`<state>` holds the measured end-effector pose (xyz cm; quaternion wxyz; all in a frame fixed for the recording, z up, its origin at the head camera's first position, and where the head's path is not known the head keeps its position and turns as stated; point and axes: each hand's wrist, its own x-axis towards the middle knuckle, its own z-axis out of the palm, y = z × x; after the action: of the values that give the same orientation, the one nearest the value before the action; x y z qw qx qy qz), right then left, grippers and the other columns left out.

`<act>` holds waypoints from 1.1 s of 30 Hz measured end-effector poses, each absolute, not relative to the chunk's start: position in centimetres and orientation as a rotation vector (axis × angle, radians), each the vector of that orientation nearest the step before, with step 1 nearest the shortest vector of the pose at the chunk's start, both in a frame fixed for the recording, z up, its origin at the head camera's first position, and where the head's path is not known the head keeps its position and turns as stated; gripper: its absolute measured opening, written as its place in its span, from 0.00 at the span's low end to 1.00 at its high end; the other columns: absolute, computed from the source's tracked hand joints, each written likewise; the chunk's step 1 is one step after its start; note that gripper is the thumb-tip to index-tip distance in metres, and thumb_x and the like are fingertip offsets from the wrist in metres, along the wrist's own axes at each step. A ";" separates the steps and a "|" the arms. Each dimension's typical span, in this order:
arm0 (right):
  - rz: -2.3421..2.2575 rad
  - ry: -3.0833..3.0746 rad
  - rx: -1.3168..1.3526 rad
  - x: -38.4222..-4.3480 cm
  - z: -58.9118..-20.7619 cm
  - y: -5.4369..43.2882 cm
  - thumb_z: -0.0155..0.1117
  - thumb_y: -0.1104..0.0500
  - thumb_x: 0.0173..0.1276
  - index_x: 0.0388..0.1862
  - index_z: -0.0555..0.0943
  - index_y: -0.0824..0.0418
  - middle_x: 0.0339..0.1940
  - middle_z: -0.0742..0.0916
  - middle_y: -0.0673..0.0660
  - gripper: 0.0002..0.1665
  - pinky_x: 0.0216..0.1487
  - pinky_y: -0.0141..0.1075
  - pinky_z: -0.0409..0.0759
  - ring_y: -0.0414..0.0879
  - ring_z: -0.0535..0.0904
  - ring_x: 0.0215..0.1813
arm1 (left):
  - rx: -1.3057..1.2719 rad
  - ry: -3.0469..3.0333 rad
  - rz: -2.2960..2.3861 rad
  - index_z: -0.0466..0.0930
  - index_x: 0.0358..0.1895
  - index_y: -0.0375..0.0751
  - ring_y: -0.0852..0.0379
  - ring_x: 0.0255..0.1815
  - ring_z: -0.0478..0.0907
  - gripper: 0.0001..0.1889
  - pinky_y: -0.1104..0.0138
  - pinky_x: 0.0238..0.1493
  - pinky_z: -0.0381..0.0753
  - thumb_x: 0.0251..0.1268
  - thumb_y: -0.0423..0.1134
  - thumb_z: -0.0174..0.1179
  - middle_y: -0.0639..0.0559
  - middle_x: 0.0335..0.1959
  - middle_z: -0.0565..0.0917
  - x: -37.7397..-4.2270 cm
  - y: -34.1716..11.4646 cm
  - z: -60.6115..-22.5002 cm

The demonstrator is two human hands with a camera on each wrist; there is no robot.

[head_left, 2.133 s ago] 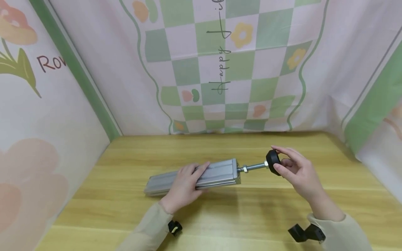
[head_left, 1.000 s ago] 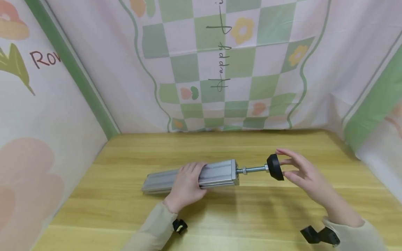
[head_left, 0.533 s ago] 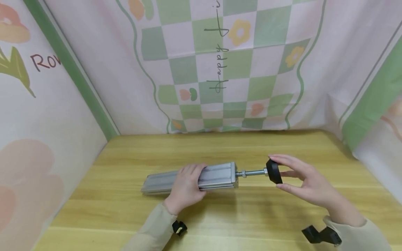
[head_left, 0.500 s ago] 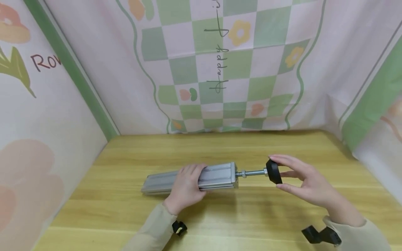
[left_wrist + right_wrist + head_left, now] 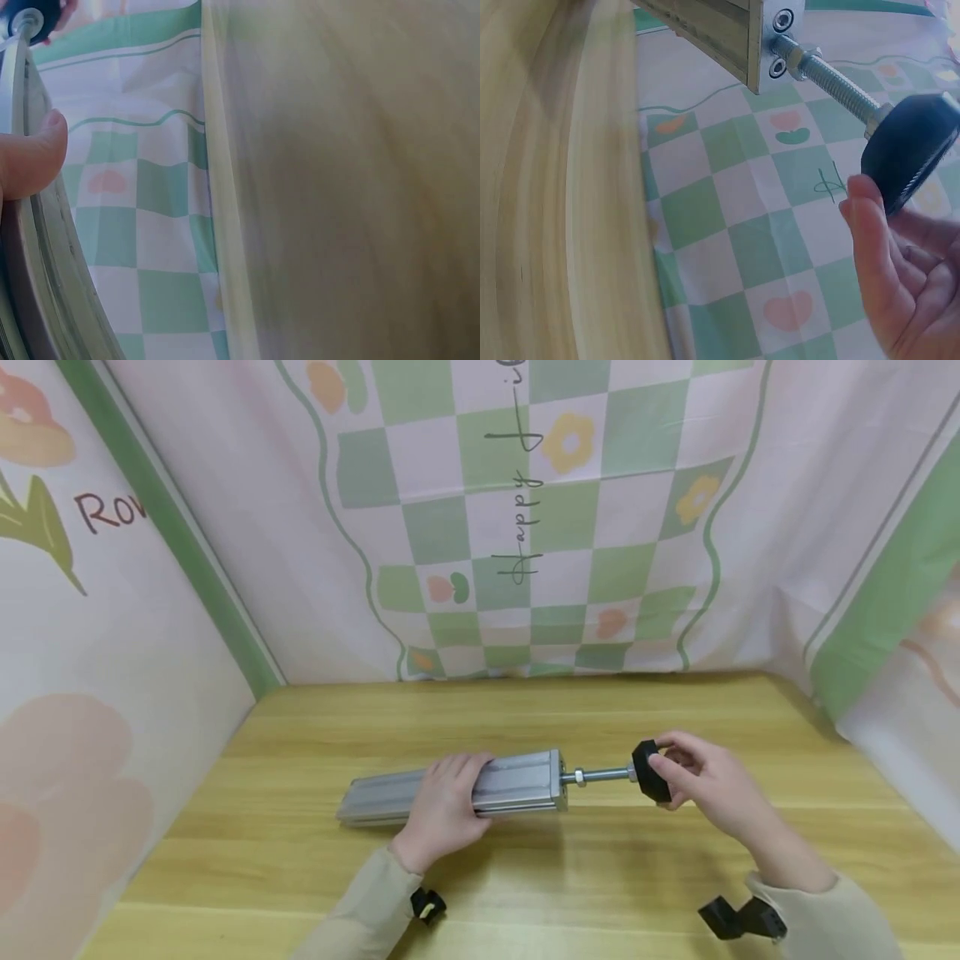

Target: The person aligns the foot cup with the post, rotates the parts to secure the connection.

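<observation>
A grey aluminium profile lies slantwise before me, and my left hand grips it around the middle, thumb on the near side. From its right end a threaded rod sticks out, carrying a hex nut near the profile. At the rod's tip sits a black levelling foot with faceted sides. My right hand pinches this foot at its rim between thumb and fingers. In the right wrist view, two socket screws flank the rod on the profile's end plate.
Beneath is a wooden table, with the profile's shadow on it. A checkered fabric curtain hangs along the table's back edge, and printed fabric walls stand left and right. A black wrist mount sits at the right sleeve.
The right hand's fingers come off the foot and spread, then regrip its rim, the thumb swinging from below to its near face. The left hand keeps its hold, profile almost still.
</observation>
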<state>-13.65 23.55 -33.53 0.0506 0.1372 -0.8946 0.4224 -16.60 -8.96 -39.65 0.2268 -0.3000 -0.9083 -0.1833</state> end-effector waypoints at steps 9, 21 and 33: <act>1.271 -2.694 0.523 -13.7 -33.6 24.1 0.49 0.60 0.74 0.59 0.70 0.73 0.39 0.84 0.63 0.21 0.29 0.33 0.82 0.31 0.79 0.31 | -0.807 -2.503 -0.499 0.72 0.57 0.42 0.51 0.48 0.79 0.41 0.55 0.53 0.77 0.32 0.46 0.79 0.49 0.47 0.82 -16.7 -8.8 -39.7; 1.090 -2.355 1.097 -13.4 -33.9 25.1 0.74 0.78 0.40 0.66 0.67 0.68 0.63 0.72 0.41 0.49 0.45 0.24 0.80 0.26 0.70 0.59 | -0.808 -2.513 -0.517 0.72 0.58 0.42 0.51 0.49 0.79 0.41 0.54 0.55 0.76 0.33 0.45 0.79 0.49 0.48 0.81 -16.7 -8.9 -39.9; 1.102 -2.366 0.978 -13.1 -34.0 24.9 0.75 0.76 0.41 0.62 0.72 0.64 0.57 0.76 0.35 0.45 0.39 0.24 0.80 0.26 0.75 0.51 | -0.820 -2.496 -0.508 0.73 0.57 0.43 0.51 0.49 0.78 0.39 0.54 0.55 0.76 0.36 0.49 0.78 0.49 0.48 0.81 -16.4 -9.0 -39.7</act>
<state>-13.10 24.90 -34.03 0.1762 0.3453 -0.8356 0.3893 -16.45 -8.96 -39.75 0.2308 -0.2981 -0.9076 -0.1846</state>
